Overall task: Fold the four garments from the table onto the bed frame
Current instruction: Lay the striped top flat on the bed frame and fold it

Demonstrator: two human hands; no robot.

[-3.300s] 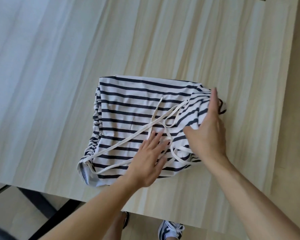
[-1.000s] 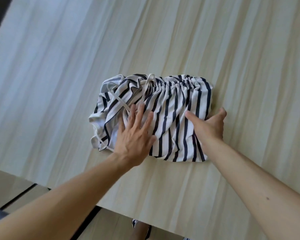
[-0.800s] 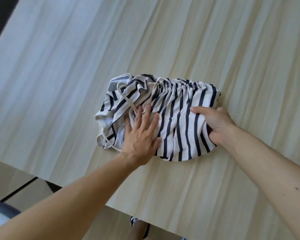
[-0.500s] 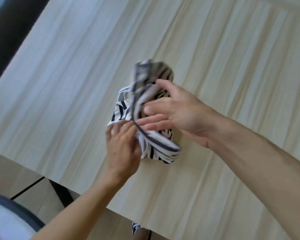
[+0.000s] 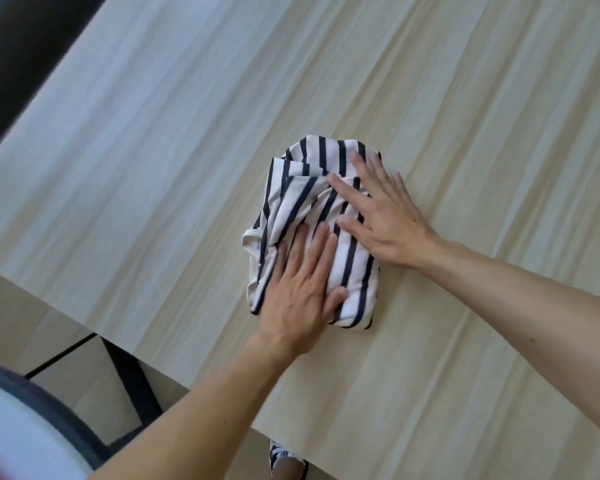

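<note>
The striped garment [image 5: 309, 202] lies on the counter [image 5: 187, 150] as a compact, rumpled bundle a little right of the middle, its dark stripes running mostly away from the person. A second ago it was spread wider, with the gathered edge along the far side and a loose end bunched at the left. Half a second ago the right grip was carrying a flap up and over. That flap is now down and the bundle is narrower, with layered folds showing at its far end.

The left grip [image 5: 298, 292], a bare hand, rests flat on the near left part of the garment with straight fingers close together, clasping nothing. The right grip [image 5: 385, 220] lies flat on the far right part, fingers straight and spread, its outer fingers reaching onto the counter beside the cloth. It too presses rather than clasps.

Below the counter's near edge a dark frame [image 5: 129, 382] stands on the floor, and a striped shoe [image 5: 284, 459] shows at the bottom. A blurred white shape with a dark rim [image 5: 21, 431] fills the lower left corner.
</note>
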